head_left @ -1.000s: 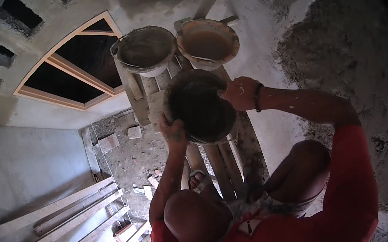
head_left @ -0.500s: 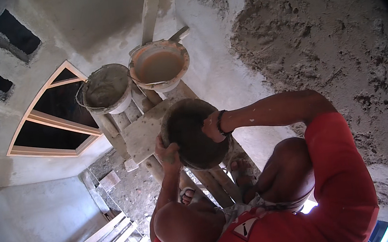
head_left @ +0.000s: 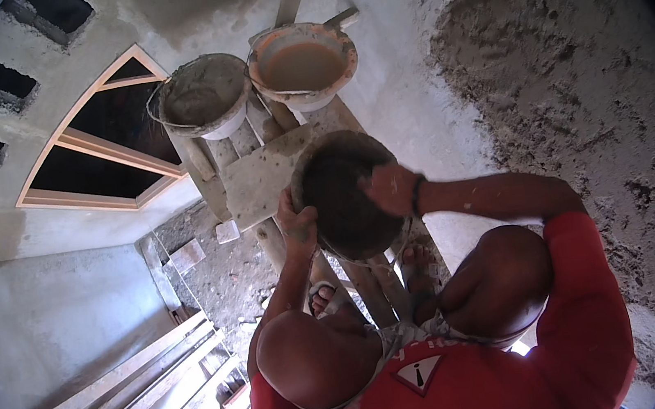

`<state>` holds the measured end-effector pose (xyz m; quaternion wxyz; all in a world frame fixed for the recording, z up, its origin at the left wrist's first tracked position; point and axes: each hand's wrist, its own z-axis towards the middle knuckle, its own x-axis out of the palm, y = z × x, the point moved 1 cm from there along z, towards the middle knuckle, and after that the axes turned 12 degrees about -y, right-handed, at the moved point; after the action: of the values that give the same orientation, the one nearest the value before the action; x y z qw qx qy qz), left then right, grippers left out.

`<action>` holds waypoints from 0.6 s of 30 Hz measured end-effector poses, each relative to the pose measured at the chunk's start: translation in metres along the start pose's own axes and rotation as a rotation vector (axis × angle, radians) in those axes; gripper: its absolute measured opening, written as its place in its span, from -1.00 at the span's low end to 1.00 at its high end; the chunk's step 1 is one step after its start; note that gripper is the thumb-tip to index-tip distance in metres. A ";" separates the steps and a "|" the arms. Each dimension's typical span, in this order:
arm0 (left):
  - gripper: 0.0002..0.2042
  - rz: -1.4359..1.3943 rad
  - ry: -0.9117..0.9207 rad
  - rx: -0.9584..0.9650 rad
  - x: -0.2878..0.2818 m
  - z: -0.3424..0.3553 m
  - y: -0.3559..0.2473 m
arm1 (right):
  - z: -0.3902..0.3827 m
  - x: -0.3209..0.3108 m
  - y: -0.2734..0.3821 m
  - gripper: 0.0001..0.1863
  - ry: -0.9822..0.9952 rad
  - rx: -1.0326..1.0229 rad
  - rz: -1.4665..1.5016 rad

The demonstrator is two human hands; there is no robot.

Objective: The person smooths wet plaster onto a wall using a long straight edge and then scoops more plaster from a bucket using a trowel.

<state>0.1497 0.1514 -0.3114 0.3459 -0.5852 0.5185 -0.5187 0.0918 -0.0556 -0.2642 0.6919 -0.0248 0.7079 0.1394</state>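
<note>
A dark, mortar-stained bucket [head_left: 369, 143] is tilted so that its mouth faces up toward me, above the wooden scaffold. My left hand [head_left: 298, 223] grips its left rim, thumb over the edge. Over the right side of the mouth is my right hand [head_left: 393, 189], wearing a dark wristband. Its fingers are curled and slightly blurred; whatever they hold, if anything, is hidden. Dark residue coats the bucket's inside. Beyond it stand a bucket of grey mortar [head_left: 206, 96] and a bucket of cloudy water [head_left: 303, 67], side by side.
A mortar-spotted board [head_left: 254, 183] lies across the scaffold poles [head_left: 368, 294], with gaps between them. Rough, partly plastered wall [head_left: 553, 92] rises on the right. At left are a wooden window frame [head_left: 119, 161] and, lower down, several planks [head_left: 118, 377].
The whole view has shifted, so the scene sits higher and farther right. My right hand has moved a little toward the bucket's right rim. My left hand keeps its grip.
</note>
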 end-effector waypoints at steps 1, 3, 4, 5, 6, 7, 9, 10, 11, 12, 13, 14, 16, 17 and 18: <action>-0.45 0.115 -0.015 0.035 -0.006 0.005 0.006 | -0.005 -0.003 0.005 -0.81 0.040 -0.055 0.017; -0.47 0.187 -0.066 0.090 -0.006 0.007 0.007 | -0.014 -0.022 0.017 -0.82 0.162 -0.187 0.054; -0.49 0.151 -0.106 0.105 -0.004 0.003 0.006 | -0.017 -0.031 0.019 -0.82 0.244 -0.265 0.084; -0.49 0.115 -0.090 0.099 0.001 0.001 0.005 | -0.026 -0.018 0.009 -0.83 0.216 -0.232 0.220; -0.49 0.079 -0.065 0.097 0.010 0.003 0.005 | -0.033 0.013 -0.015 -0.83 0.175 -0.194 0.352; -0.49 0.062 -0.077 0.070 0.006 0.003 0.000 | -0.020 -0.013 -0.010 -0.80 0.212 -0.260 0.301; -0.49 0.025 -0.066 0.004 0.013 -0.001 -0.012 | -0.010 -0.050 -0.012 -0.79 0.277 -0.244 0.191; -0.49 0.024 -0.066 0.000 0.021 -0.004 -0.014 | -0.010 -0.056 -0.017 -0.81 0.308 -0.177 0.139; -0.49 0.024 -0.073 0.003 0.026 -0.003 -0.018 | -0.006 -0.063 -0.019 -0.83 0.333 -0.118 0.088; -0.49 0.024 -0.081 0.006 0.031 -0.002 -0.020 | -0.003 -0.072 -0.022 -0.82 0.367 -0.101 -0.031; -0.47 -0.038 -0.054 -0.014 0.033 0.001 -0.021 | -0.001 -0.084 -0.027 -0.81 0.241 -0.082 -0.033; -0.45 -0.094 -0.035 -0.041 0.031 0.000 -0.022 | 0.002 -0.096 -0.027 -0.81 0.120 -0.070 -0.025; -0.45 -0.137 -0.012 -0.046 0.037 0.008 -0.026 | 0.014 -0.120 -0.028 -0.81 0.025 -0.046 -0.095; -0.46 -0.125 0.002 -0.034 0.046 0.011 -0.030 | 0.017 -0.115 -0.030 -0.80 0.031 0.011 -0.125; -0.48 -0.106 0.006 -0.022 0.050 0.013 -0.032 | 0.023 -0.101 -0.034 -0.80 0.036 0.061 -0.147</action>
<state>0.1659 0.1087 -0.2719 0.3101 -0.6139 0.4936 -0.5324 0.1257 -0.0988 -0.1705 0.6881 -0.0578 0.7203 0.0662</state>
